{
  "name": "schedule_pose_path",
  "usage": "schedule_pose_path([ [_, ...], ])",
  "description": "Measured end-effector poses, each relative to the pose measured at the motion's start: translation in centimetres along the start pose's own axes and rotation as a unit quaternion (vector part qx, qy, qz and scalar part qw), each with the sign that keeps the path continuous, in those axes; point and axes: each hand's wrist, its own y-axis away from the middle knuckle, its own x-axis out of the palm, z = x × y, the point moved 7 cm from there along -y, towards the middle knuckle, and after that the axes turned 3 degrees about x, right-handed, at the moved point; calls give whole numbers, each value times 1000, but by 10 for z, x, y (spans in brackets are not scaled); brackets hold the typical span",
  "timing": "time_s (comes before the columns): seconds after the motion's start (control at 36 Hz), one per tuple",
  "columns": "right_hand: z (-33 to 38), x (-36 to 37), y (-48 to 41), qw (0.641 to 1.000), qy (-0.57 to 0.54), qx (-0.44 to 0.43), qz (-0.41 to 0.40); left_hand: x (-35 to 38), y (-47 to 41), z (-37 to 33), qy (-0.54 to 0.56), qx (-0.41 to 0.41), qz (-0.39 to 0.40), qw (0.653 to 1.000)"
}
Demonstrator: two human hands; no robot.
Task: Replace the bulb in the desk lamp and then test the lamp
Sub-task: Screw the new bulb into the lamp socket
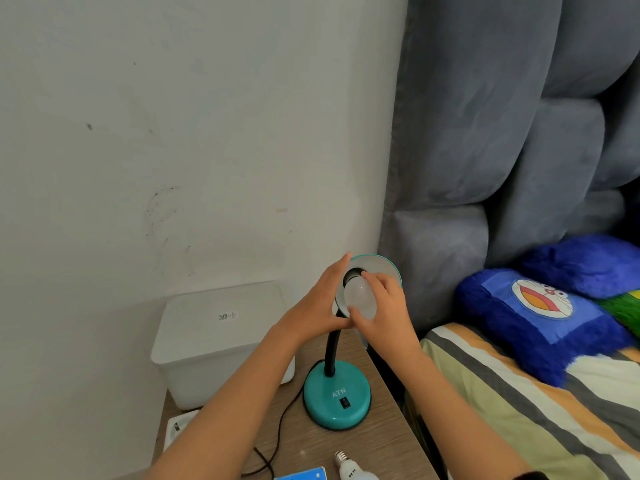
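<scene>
A teal desk lamp stands on a wooden bedside table; its round base (336,396) has a black switch, and a black gooseneck rises to a teal-rimmed shade (379,268) tilted toward me. A white frosted bulb (358,294) sits in the shade's dark socket. My right hand (381,308) wraps its fingers around the bulb. My left hand (320,303) grips the left edge of the shade, fingers extended. A second white bulb (349,469) lies on the table near the front edge, screw cap pointing up-left.
A white plastic box (214,341) stands behind the lamp against the wall. The black cord (277,434) runs across the table (381,445). A blue carton (304,474) lies at the front edge. A bed with striped sheet (519,410) and blue cushion (533,317) is on the right.
</scene>
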Motion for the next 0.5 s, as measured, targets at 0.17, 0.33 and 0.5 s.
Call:
schedule_pose_path([
  [0.17,-1,-2,2,1000,-2,10,16,1,2,-2,-4,-4,-10,1000],
  [0.33,3,-5,1,999,19,23,45,1,4,-3,-18,-22,2,1000],
  [0.5,18,-16,9,999,22,2,25,-17,16,-7,-38,-62,18,997],
])
